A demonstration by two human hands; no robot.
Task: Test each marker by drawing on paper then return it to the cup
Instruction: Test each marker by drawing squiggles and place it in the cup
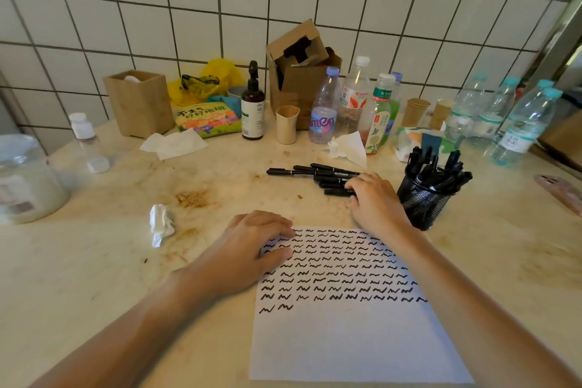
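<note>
Reaching into the pile of loose markers [318, 176] on the counter [110, 261], the right hand [376, 198] lies over the near end of the pile. Its fingers curl down onto the closest marker, but the hand hides the tips, so it is hard to tell if it has a real hold yet. The left hand [252, 249] rests on the top left corner of the paper [352, 340], fingers loosely bent, pressing it flat and holding nothing.

The paper lies right in front of the person. Rows of small black squiggles fill its top half, and the last row has only two marks. The mesh cup [423, 198] stands just to the right of the right hand, already packed with markers. The loose pile looks like the ones not tested yet.

A few things could go wrong here. The markers lie touching each other, so picking one up could roll the others away across the counter. The cup is very close to the right wrist, and a bump could tip it and spill the done markers into the pile. Then nobody could tell which were tested. If the left hand lets go, the paper could slide while drawing.
</note>
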